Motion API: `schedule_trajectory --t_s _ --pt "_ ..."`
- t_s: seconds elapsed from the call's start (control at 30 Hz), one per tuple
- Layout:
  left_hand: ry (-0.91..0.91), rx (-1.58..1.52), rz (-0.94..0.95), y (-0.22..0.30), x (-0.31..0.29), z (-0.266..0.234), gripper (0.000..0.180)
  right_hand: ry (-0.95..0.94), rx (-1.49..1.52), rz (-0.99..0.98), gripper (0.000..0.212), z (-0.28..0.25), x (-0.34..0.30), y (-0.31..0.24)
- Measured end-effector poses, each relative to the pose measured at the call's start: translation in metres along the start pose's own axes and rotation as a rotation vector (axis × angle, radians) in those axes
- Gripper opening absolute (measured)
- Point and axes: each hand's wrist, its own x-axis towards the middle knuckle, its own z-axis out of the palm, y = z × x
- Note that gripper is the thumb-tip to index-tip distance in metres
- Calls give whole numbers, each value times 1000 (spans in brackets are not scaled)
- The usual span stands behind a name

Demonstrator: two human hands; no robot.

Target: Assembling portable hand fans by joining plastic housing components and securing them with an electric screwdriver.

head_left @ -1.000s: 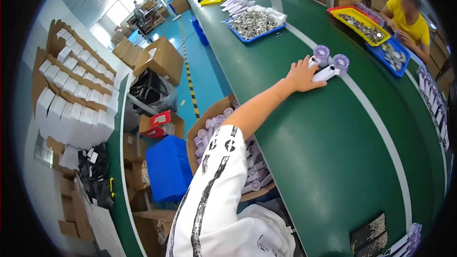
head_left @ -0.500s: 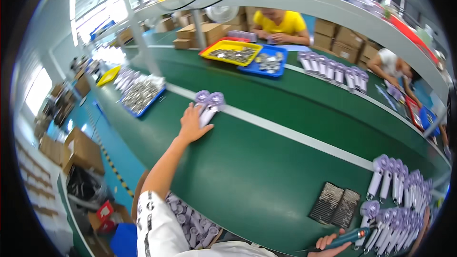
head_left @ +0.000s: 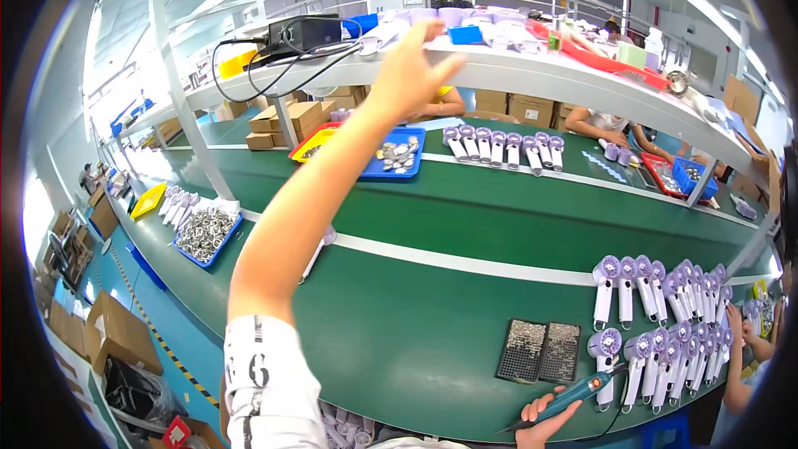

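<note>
My left hand (head_left: 407, 71) is raised at the overhead shelf, its thumb and fingers apart, and I see nothing in it. Light purple parts (head_left: 449, 15) and a small blue box (head_left: 465, 35) lie on the shelf beside its fingers. Below, my forearm largely covers a purple and white handheld fan (head_left: 314, 259) on the green table. My right hand (head_left: 544, 420) grips a teal electric screwdriver (head_left: 573, 399) at the table's near edge. Two black screw trays (head_left: 524, 351) lie just beyond it. Rows of handheld fans (head_left: 611, 291) lie to the right.
Beyond the white strip (head_left: 465, 262) sit a blue tray of metal parts (head_left: 399, 154) and another row of fans (head_left: 497, 150). A blue tray heaped with metal rings (head_left: 208, 233) stands at left. The shelf (head_left: 499, 66) spans overhead, with a black power box (head_left: 306, 32) and cables. Co-workers sit opposite and at right.
My left hand has let go of the fans on the table and risen to the shelf. The view has tilted up. My right hand still holds the screwdriver.
</note>
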Motion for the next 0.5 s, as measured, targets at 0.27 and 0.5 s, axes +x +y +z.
schedule_trajectory --t_s 0.27,0.5 --pt "-412 227 -380 -70 94 31 75 -221 87 -114 67 17 -32 -18" --pt "-21 -278 -125 40 -82 -20 50 -691 98 -495 69 74 -20 -63"
